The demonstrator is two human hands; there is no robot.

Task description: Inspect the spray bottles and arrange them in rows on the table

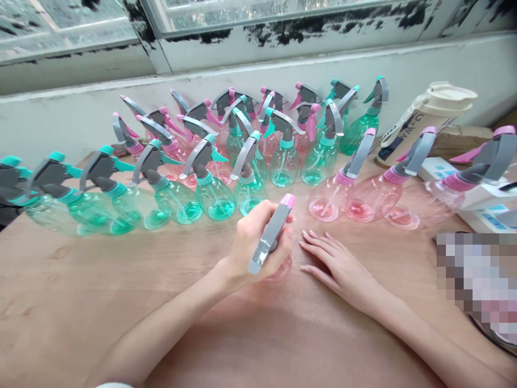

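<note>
My left hand (pixel 250 242) is wrapped round the neck of a pink spray bottle (pixel 278 272) that stands on the wooden table (pixel 161 302). The bottle's grey and pink trigger head (pixel 270 237) shows above my fingers, and much of its body is hidden beneath the hand. To its right, my right hand (pixel 335 264) lies on the tabletop, fingers stretched out, holding nothing. Its fingertips are a little apart from the held bottle. Just beyond stand a green spray bottle (pixel 247 196) and a pink spray bottle (pixel 325 202).
Several green spray bottles (pixel 177 202) line the left and middle, with more pink and green ones behind. Further right are pink spray bottles (pixel 375 196), a cream tumbler (pixel 424 118) and a white power strip (pixel 472 188). A white wall (pixel 60 124) bounds the back; a pixelated patch covers the right edge.
</note>
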